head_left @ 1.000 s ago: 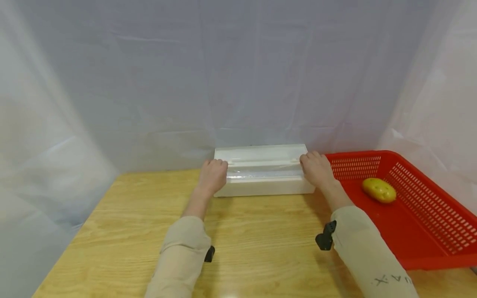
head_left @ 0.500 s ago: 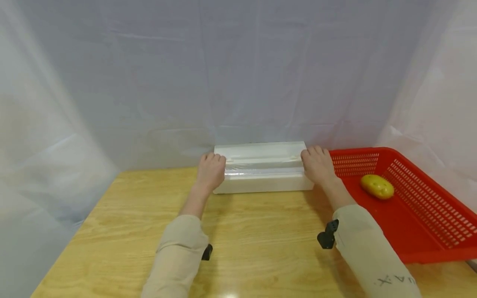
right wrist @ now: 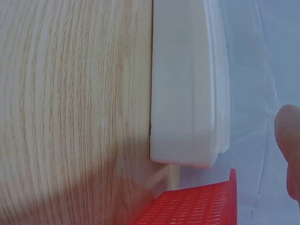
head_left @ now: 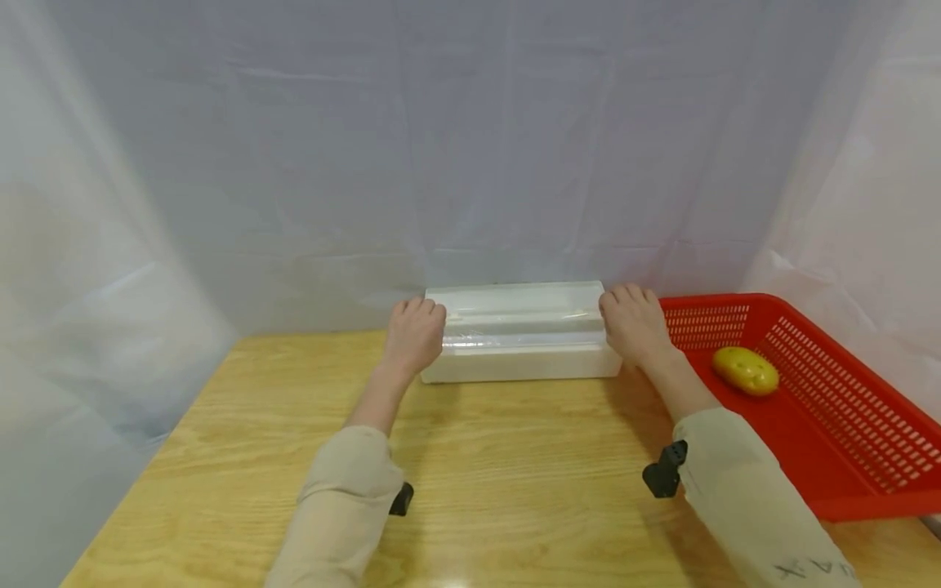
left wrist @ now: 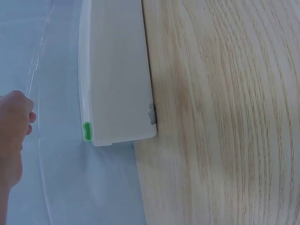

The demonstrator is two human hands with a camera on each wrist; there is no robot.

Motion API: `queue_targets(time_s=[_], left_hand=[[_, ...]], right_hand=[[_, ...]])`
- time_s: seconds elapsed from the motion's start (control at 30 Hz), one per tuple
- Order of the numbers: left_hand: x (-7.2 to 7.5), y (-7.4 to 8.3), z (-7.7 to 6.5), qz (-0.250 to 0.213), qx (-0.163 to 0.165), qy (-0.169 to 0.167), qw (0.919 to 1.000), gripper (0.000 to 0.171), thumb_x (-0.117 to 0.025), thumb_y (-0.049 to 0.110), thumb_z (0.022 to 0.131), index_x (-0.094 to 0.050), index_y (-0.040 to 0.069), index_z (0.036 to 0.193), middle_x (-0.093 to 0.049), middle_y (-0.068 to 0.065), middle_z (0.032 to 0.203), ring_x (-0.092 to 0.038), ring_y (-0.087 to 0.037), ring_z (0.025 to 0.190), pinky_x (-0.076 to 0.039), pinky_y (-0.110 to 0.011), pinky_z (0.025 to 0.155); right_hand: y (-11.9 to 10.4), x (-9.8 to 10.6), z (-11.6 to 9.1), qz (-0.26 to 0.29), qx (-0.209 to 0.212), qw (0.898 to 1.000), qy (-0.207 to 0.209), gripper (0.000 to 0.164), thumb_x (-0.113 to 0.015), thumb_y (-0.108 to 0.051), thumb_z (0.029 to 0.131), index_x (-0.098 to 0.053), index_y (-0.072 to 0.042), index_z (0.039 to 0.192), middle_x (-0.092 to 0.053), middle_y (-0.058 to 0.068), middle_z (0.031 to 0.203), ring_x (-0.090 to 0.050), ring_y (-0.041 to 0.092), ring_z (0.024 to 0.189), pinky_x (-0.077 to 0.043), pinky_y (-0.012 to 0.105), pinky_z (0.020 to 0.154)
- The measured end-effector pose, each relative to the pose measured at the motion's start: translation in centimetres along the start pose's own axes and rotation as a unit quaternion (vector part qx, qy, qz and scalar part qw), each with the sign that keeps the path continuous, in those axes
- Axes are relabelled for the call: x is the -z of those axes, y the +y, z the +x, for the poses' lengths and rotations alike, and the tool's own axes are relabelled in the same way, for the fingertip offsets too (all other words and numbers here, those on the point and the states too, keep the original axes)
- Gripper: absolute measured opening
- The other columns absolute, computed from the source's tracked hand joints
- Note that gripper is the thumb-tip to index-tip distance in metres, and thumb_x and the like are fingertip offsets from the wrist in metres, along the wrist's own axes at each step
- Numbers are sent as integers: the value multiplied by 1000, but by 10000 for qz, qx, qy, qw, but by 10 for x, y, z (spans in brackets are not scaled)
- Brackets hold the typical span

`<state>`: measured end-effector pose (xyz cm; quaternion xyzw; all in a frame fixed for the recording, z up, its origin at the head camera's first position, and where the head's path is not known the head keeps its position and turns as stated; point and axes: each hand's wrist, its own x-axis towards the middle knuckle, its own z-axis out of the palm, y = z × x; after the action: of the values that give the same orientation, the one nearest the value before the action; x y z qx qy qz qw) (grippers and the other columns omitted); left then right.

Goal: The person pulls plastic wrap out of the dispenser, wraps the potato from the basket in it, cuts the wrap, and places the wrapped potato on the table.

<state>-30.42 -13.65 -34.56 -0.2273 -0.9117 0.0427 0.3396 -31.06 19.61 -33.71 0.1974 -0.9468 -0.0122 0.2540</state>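
Note:
A white cling film dispenser (head_left: 522,366) lies along the back edge of the table, its lid raised against the backdrop. Clear cling film (head_left: 518,328) stretches over it between both hands. My left hand (head_left: 415,336), fingers curled, pinches the film's left edge above the box's left end. At the other end my right hand (head_left: 635,325) grips the right edge in the same way. In the left wrist view, the film's thin edge runs from the left hand (left wrist: 14,122), which is held off the box. A green tab (left wrist: 87,131) marks the box's corner.
A red plastic basket (head_left: 860,392) with slotted walls stands on the right, close to the dispenser's right end. It holds a yellow potato (head_left: 745,371). A pale plastic sheet (head_left: 507,163) hangs behind the wooden table (head_left: 515,474).
Both hands have risen slightly and drawn a little apart, the right one moving to the right. The film between them looks smoother. The dispenser stays in place.

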Motion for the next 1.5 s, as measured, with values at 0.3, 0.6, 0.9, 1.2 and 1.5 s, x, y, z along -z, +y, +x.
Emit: queue_targets(time_s=[0.3,0.6,0.9,1.2,1.5], left_hand=[[9,-3,-1,-65,-179,323,9993,8,-56,3,82,-62,1,78,-60,-10,75,-58,-29,79,-46,-42,76],[16,-3,-5,-199,-403,417,9981,7,-57,5,82,-64,2,80,-59,-9,76,-56,-27,78,-44,-40,75],[24,-1,-9,-367,-542,690,9955,7,-59,5,81,-64,2,78,-61,-8,74,-58,-27,77,-45,-42,77],[33,-2,-10,-482,-584,860,9934,8,-59,4,81,-65,3,75,-62,-7,73,-58,-26,78,-44,-41,76],[41,0,-14,-381,-771,755,9934,8,-61,5,81,-66,4,75,-64,-6,73,-59,-24,78,-45,-39,77]], right_hand=[[-3,12,-3,86,-58,9999,-79,6,-52,-3,84,-55,-1,89,-54,17,98,-46,38,98,-35,51,82],[-4,17,-11,248,3,9988,425,6,-52,-5,85,-56,-1,86,-55,17,93,-47,37,94,-36,50,79],[-6,25,-19,244,48,9990,372,9,-51,-6,87,-57,1,90,-56,18,95,-47,37,96,-36,51,83],[-5,28,-25,301,91,9986,422,12,-51,-9,88,-58,0,92,-55,17,95,-47,37,97,-35,52,84],[-5,29,-35,327,366,9938,998,9,-54,-8,87,-58,0,89,-56,15,90,-48,36,91,-37,50,80]])
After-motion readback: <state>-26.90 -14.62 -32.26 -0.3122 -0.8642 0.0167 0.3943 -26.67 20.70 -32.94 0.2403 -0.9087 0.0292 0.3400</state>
